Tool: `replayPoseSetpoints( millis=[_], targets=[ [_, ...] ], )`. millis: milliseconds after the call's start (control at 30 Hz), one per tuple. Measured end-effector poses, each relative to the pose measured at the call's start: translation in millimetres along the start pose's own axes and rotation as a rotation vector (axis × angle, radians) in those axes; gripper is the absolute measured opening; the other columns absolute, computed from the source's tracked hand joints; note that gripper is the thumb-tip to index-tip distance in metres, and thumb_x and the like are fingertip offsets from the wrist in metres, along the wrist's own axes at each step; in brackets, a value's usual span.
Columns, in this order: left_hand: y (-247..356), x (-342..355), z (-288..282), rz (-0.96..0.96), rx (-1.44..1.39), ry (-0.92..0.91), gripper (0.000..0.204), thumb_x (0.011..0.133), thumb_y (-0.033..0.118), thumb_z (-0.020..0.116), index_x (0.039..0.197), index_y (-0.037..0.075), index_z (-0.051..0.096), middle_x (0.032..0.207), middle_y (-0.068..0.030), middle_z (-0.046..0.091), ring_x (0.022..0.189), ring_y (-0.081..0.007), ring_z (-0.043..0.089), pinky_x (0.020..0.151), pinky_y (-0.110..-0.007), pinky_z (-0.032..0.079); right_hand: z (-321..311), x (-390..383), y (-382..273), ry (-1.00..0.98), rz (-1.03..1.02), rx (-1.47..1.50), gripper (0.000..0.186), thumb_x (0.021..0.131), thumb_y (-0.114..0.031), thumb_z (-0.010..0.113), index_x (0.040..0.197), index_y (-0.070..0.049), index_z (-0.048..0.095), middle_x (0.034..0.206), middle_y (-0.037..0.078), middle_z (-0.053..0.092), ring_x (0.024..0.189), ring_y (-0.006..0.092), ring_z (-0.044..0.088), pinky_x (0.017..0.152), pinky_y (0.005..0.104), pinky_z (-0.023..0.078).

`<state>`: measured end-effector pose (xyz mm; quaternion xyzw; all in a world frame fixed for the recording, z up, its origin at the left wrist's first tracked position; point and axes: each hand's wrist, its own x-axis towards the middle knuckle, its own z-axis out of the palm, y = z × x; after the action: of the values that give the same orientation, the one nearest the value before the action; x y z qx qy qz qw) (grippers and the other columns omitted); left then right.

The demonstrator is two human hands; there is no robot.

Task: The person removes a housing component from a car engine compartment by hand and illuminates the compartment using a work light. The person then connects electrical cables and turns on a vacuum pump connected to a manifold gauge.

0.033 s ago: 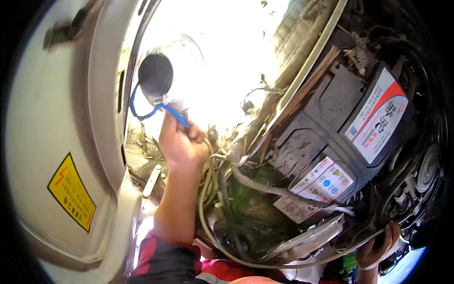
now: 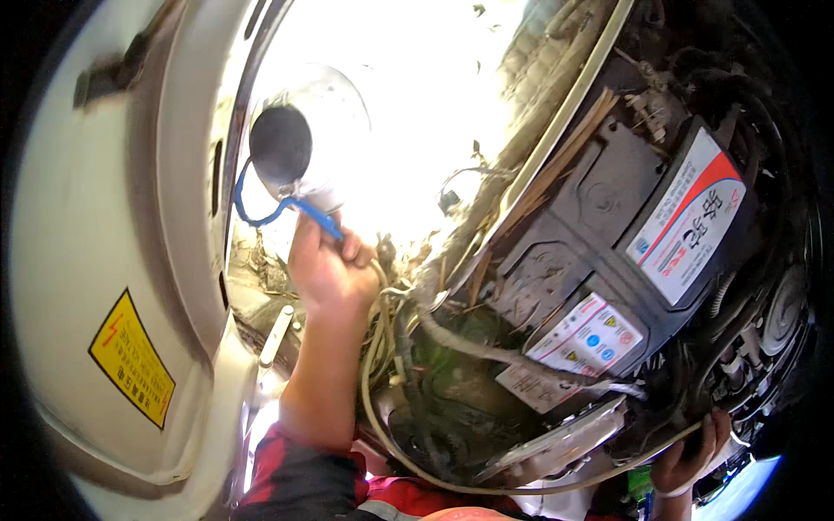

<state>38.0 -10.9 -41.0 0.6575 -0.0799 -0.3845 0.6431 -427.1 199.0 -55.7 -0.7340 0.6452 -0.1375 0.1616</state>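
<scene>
My left hand [image 2: 330,269] is raised and closed around a blue handle [image 2: 320,219]. From its upper end a thin blue loop curves to a dark round piece [image 2: 281,143], with a pale, overexposed rounded form behind; I cannot make out its exact kind. A long pale hose or cable [image 2: 469,488] runs from beside my left hand, bends low past my front and reaches my right hand [image 2: 691,451]. There, at the lower right, my fingers are curled around it beside dark engine-bay parts. My right palm is partly hidden.
A dusty dark battery [image 2: 599,204] with white labels fills the right side, with a thick grey cable [image 2: 478,343] below it. At left stands a cream panel [image 2: 78,252] with a yellow warning sticker [image 2: 132,358]. Dried straw [image 2: 556,161] lies along the battery's edge.
The view has shifted very slightly, so most things sit a little further left. Both hands keep their holds.
</scene>
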Motion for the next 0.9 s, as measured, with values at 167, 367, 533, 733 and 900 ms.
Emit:
replayPoseSetpoints(
  millis=[167,367,533,733,900],
  targets=[
    [-2,-5,3,-0.023,0.036,0.062,0.018,0.096,0.025,0.044,0.095,0.01,0.055,0.07,0.0008,0.045,0.05,-0.0093,0.035,0.045,-0.026,0.027,1,-10,5,-0.032,0.009,0.034,0.048,0.095,-0.026,0.042,0.132,0.003,0.036,0.132,0.03,0.036,0.116,0.0427,0.043,0.098,0.054,0.034],
    [-6,-8,-10,-0.026,-0.015,-0.087,0.019,0.098,0.022,0.041,0.1,0.009,0.055,0.078,-0.0008,0.055,0.052,-0.01,0.042,0.046,-0.025,0.032,-6,-5,2,-0.069,0.02,0.086,0.047,0.094,-0.024,0.045,0.132,0.003,0.036,0.13,0.03,0.039,0.116,0.0423,0.043,0.098,0.0538,0.033],
    [0,4,-11,-0.022,0.038,-0.045,0.022,0.098,0.025,0.042,0.104,0.007,0.054,0.078,-0.0019,0.057,0.051,-0.0093,0.043,0.045,-0.025,0.032,-6,12,-6,-0.076,-0.044,0.029,0.046,0.093,-0.02,0.048,0.133,0.002,0.038,0.131,0.028,0.041,0.117,0.0415,0.044,0.099,0.0516,0.035],
    [-2,7,-8,-0.003,0.046,-0.134,0.022,0.097,0.022,0.042,0.095,0.002,0.052,0.072,-0.0032,0.05,0.043,-0.0085,0.038,0.034,-0.023,0.027,4,41,-31,0.074,-0.065,-0.018,0.035,0.095,-0.022,0.057,0.117,0.005,0.054,0.114,0.025,0.053,0.092,0.0341,0.064,0.073,0.0376,0.057],
    [2,6,-16,0.012,-0.011,-0.391,0.031,0.103,0.028,0.034,0.102,0.001,0.049,0.085,-0.0147,0.056,0.042,-0.0111,0.037,0.038,-0.024,0.029,3,39,-30,0.04,-0.059,-0.028,0.035,0.095,-0.023,0.057,0.117,0.005,0.053,0.115,0.025,0.053,0.093,0.0345,0.063,0.074,0.0381,0.056]
  ],
)
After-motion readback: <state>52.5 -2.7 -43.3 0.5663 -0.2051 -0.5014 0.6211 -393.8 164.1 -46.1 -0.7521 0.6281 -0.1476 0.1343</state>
